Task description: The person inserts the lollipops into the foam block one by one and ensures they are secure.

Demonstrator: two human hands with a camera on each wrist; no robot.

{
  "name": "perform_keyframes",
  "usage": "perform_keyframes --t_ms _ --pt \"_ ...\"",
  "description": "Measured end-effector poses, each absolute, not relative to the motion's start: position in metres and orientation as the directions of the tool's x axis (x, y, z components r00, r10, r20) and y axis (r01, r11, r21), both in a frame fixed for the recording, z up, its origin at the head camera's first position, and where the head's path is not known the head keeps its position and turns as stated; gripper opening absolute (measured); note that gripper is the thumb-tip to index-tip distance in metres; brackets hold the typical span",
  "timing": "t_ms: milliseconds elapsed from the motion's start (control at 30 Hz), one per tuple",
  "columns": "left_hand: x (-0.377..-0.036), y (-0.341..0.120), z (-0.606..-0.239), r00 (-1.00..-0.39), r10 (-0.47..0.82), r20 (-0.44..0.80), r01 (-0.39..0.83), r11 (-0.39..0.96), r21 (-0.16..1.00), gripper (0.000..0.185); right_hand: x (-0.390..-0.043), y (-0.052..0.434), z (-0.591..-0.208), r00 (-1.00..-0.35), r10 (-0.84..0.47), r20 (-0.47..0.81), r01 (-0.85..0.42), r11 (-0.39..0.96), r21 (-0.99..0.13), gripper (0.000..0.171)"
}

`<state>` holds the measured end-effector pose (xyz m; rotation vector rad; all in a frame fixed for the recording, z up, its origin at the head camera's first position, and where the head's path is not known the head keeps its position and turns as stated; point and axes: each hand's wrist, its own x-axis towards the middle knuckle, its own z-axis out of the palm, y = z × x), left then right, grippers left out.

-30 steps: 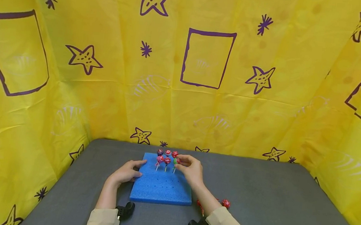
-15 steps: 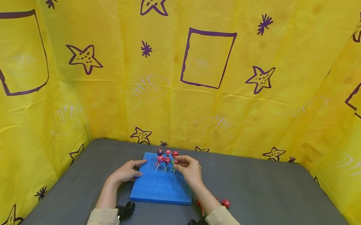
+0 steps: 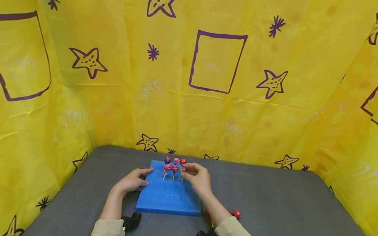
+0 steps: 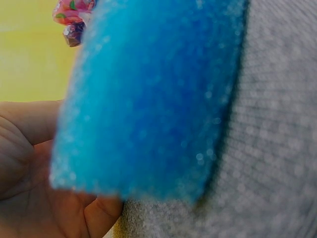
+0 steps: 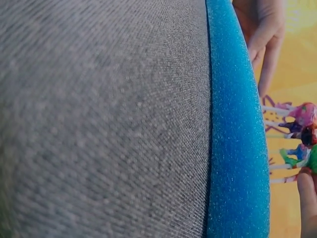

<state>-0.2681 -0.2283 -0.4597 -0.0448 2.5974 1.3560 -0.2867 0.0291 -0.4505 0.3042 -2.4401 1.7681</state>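
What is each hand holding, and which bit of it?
The right hand pinches the green lollipop by its wrapped head, stick in the blue foam block. The left hand rests on the block's left edge.

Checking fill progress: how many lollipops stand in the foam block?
6: three in the back row, three in front on the blue foam block; the right hand pinches the green one.

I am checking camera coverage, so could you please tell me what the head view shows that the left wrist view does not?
Only the head view shows both hands, left and right, the yellow star-printed backdrop, and loose lollipops on the grey table. Only the left wrist view shows the left palm close up under the foam's edge. Both show the blue foam block and standing lollipops.
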Motion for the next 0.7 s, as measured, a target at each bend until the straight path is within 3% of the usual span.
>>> perform_keyframes --t_ms 700 --pt "-0.2681 -0.2285 -0.4587 -0.976 0.079 -0.201 -0.120 0.572 0.812 0.056 -0.2860 0.0375 -0.4453 -0.974 -0.088 0.208 -0.225 0.304 -0.926 0.027"
